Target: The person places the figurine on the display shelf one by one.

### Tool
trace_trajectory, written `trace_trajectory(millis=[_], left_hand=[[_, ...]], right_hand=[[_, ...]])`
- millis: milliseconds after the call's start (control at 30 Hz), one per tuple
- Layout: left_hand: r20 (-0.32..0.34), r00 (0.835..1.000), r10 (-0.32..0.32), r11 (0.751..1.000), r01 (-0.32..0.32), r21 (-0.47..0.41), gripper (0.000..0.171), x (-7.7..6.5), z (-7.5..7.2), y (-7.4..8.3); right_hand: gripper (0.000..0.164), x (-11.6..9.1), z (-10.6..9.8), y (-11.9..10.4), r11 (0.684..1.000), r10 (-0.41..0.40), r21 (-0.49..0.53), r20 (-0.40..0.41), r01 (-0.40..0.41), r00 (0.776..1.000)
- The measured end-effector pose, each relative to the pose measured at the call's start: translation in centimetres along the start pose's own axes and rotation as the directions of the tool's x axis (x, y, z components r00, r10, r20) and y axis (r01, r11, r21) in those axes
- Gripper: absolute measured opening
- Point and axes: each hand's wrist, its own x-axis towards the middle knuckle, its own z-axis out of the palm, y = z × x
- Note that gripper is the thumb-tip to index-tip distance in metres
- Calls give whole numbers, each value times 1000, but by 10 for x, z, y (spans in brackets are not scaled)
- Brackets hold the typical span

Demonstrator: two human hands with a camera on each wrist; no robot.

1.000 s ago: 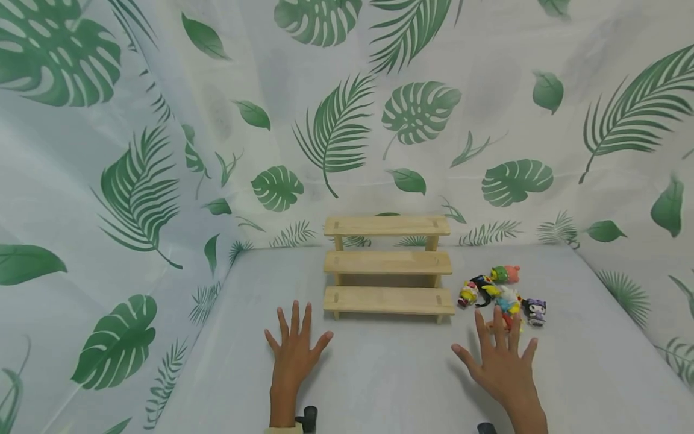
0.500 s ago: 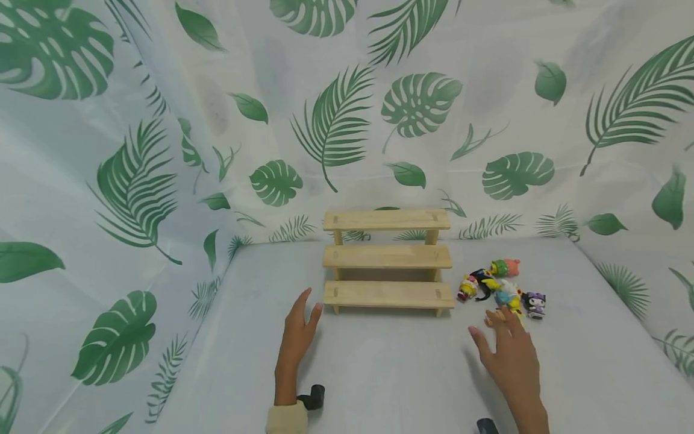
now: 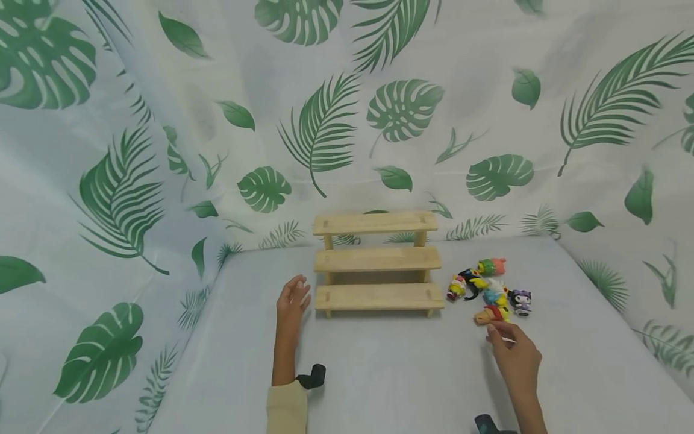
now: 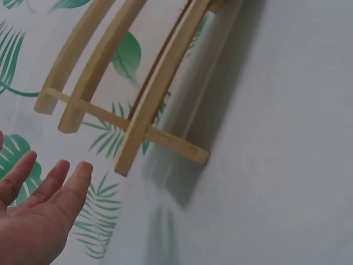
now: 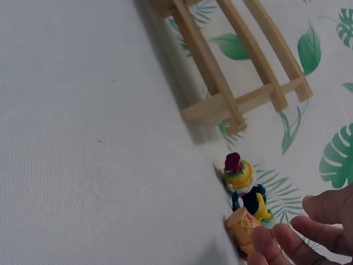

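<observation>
Roughly L-R, cone toy point(image 3: 491, 314), tan end point(image 3: 481, 317) L

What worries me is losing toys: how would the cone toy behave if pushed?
The cone toy might roll, since its cone is rounded and lies sideways. It is probably stiff, given its molded look. Nearby toys may stop it.

- Red-and-yellow waffle-cone figurine point(image 3: 490, 315): lying just beyond the right hand point(image 3: 517, 357)
- Other colourful figurines point(image 3: 494, 292): clustered farther past that hand
- Three-tier wooden stand point(image 3: 378, 260): upright, right of the left hand point(image 3: 291, 301)
</observation>
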Motion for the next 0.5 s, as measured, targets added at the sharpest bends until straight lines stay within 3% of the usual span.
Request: trace_trajectory(millis=[167, 267, 400, 500], left_hand=[[46, 999, 21, 995, -16, -95, 50, 10, 4, -6], [63, 998, 30, 992, -22, -126, 51, 13, 8, -6], [86, 996, 35, 992, -24, -121, 51, 16, 15, -6], [102, 994, 42, 996, -34, -83, 51, 20, 21, -5]], right_hand=[[40, 10, 0, 7, 981, 170, 87, 53, -174, 984], [52, 15, 0, 9, 943, 264, 177, 114, -281, 958], [65, 21, -1, 10, 879, 362, 263, 176, -398, 915], [69, 26, -2, 11, 856, 390, 286, 187, -430, 902]])
